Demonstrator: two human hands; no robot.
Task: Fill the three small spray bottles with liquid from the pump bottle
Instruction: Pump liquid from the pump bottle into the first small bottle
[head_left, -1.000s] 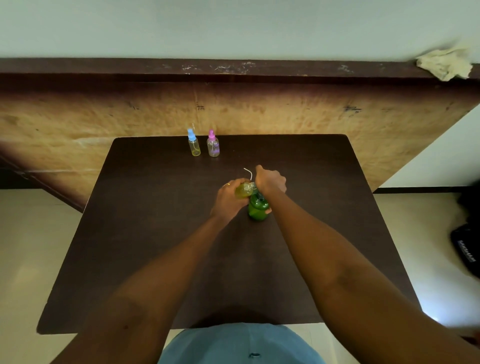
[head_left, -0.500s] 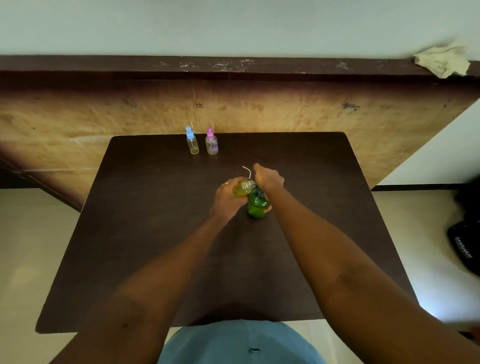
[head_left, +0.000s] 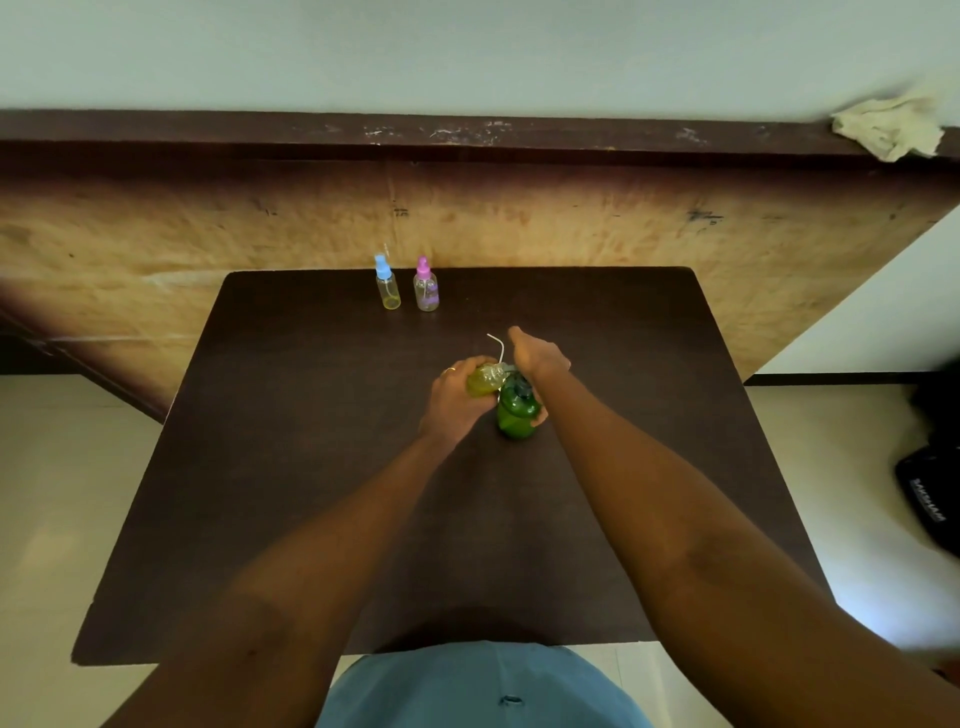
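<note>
Reaching in from the near edge, both forearms meet at mid-desk. Left hand (head_left: 457, 397) grip wrapped around a small yellowish spray bottle (head_left: 484, 379), tilted, its open neck against the pump head. Right hand (head_left: 537, 358) lies over the top of the green pump bottle (head_left: 515, 413), palm down, fingers curled round the pump; a thin white tube (head_left: 497, 345) sticks up just beyond. Beyond both grips, near the far edge, a blue-capped bottle (head_left: 387, 285) and pink-capped bottle (head_left: 426, 286) stand upright, side by side, apart. Dark brown desk (head_left: 311, 467), bare either side of the hands. Worn wooden panel (head_left: 571, 223) behind; crumpled cloth (head_left: 888, 127) on ledge far right; pale floor (head_left: 52, 467).
</note>
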